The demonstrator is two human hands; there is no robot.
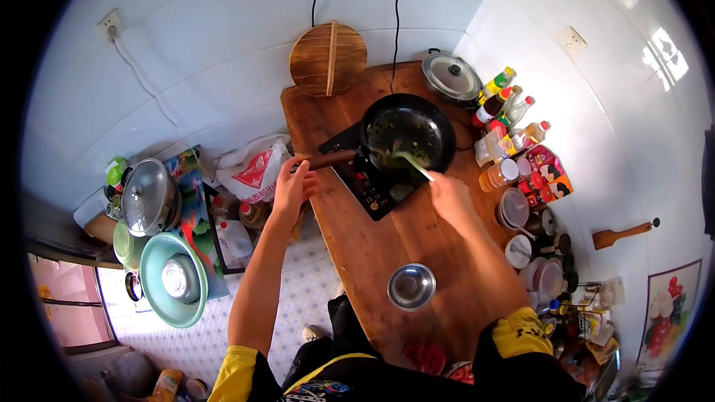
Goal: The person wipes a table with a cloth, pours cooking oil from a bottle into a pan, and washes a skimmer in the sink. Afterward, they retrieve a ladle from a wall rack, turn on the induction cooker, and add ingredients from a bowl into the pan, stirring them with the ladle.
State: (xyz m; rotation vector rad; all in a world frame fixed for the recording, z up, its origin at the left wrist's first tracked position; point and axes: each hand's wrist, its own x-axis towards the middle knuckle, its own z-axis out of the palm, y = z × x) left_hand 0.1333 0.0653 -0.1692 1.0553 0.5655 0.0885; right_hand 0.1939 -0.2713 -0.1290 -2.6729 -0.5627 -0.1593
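A black wok [439,123] sits on a black induction cooker [378,205], with bits of chopped green food on its inner surface. My left hand [292,186] is closed at the end of the wok's brown handle [331,160]. In my right hand [450,197] is a pale green spatula [410,158], its head down inside the near side of the wok. The spatula's exact shape is hard to make out. Nearer to me, a small metal bowl [411,286] rests on the wooden table.
The wooden table [357,253] has a round wooden lid [320,59] leaning at its back. A lidded pot [451,77], sauce bottles [495,100] and several jars [499,175] line the right side. Left stand a green basin [153,283] and another lidded pot [149,197].
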